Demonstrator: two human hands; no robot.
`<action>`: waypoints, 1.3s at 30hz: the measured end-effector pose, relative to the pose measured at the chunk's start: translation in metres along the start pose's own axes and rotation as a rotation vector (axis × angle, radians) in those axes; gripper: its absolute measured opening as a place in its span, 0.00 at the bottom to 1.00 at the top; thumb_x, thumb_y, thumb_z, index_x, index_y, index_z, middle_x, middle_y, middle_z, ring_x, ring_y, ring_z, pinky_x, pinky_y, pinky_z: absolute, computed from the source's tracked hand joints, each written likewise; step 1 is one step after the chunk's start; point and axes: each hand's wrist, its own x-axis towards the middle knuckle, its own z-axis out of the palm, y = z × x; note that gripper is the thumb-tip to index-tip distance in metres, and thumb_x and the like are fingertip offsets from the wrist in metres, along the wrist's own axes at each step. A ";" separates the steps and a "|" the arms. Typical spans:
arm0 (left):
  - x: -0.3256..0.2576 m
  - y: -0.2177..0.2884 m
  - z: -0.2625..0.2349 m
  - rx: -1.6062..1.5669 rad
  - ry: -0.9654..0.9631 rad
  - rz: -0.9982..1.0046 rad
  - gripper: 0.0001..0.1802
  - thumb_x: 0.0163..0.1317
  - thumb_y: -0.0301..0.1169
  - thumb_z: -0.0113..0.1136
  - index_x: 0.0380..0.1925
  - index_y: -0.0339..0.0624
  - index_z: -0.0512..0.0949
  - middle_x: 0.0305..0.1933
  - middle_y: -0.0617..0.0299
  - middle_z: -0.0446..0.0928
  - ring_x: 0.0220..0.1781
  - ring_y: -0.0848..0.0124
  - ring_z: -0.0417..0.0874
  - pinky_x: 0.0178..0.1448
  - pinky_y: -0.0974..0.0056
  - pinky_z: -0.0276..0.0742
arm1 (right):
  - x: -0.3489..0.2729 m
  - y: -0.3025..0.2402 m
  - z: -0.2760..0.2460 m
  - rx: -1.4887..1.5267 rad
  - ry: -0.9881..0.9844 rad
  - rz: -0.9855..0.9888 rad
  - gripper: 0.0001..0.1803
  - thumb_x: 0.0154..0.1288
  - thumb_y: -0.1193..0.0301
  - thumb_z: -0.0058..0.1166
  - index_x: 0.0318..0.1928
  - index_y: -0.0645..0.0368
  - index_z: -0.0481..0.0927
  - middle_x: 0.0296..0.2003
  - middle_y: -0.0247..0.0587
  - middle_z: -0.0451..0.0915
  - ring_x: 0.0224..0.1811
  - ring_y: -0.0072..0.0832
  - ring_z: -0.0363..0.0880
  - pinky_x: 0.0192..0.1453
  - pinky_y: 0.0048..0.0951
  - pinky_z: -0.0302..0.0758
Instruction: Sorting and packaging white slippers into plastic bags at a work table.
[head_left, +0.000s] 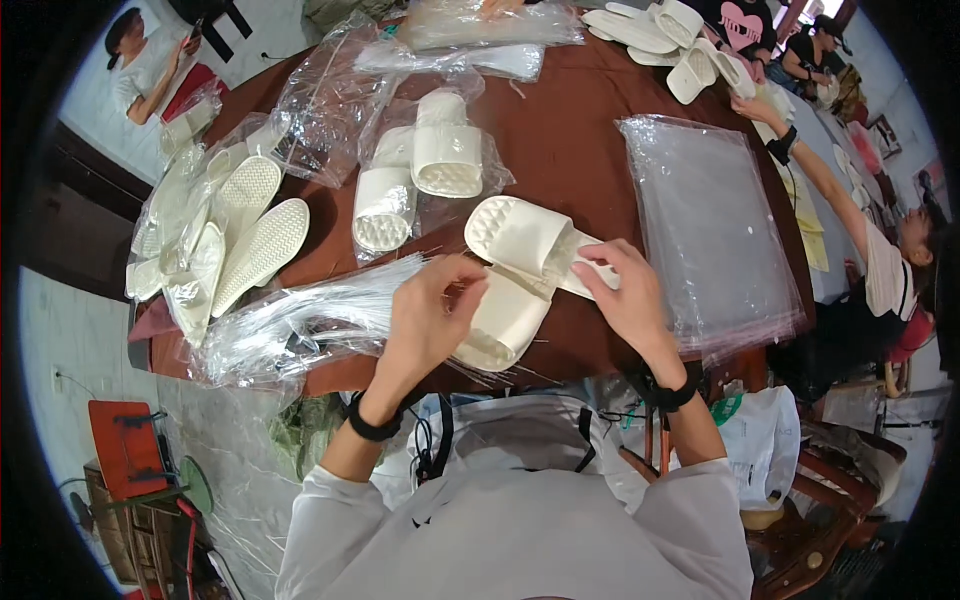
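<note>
A pair of cream slippers lies in front of me on the brown-covered table, the upper slipper [515, 238] overlapping the lower slipper [508, 318]. My left hand [432, 310] is at their left side, its fingers curled in a pinch; what they hold, if anything, is too small to make out. On the other side, my right hand [628, 298] has its thumb and fingers around the narrow end of the upper slipper. A bundle of thin clear plastic strands [320, 315] lies partly in a clear bag beside my left hand.
A stack of clear plastic bags [705, 225] lies on the right. Bagged slippers [447, 160] stand beyond the pair, with more slippers [262, 245] at the left. Further bags [450, 60] and slippers [690, 70] are at the far edge. A person [880, 250] reaches in from the right.
</note>
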 end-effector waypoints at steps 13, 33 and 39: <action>-0.046 -0.025 0.006 -1.391 -0.356 -0.861 0.23 0.67 0.36 0.57 0.55 0.30 0.69 0.54 0.50 0.74 0.50 0.63 0.81 0.58 0.61 0.78 | 0.030 0.004 0.041 0.264 -0.142 0.068 0.10 0.58 0.69 0.61 0.37 0.62 0.80 0.32 0.40 0.81 0.36 0.31 0.76 0.41 0.31 0.72; -0.022 -0.021 0.046 -0.909 -0.472 -0.613 0.20 0.65 0.33 0.55 0.53 0.34 0.71 0.43 0.61 0.79 0.41 0.77 0.79 0.45 0.72 0.71 | -0.005 -0.008 0.055 0.217 -0.180 0.102 0.13 0.60 0.67 0.62 0.34 0.63 0.74 0.26 0.40 0.77 0.28 0.28 0.76 0.35 0.30 0.74; -0.027 0.026 0.027 -0.904 -0.423 -0.451 0.26 0.63 0.24 0.56 0.60 0.30 0.62 0.53 0.52 0.75 0.48 0.70 0.80 0.55 0.67 0.74 | -0.006 -0.022 0.028 0.293 0.089 0.034 0.10 0.61 0.72 0.60 0.33 0.61 0.71 0.24 0.37 0.73 0.25 0.23 0.71 0.29 0.27 0.70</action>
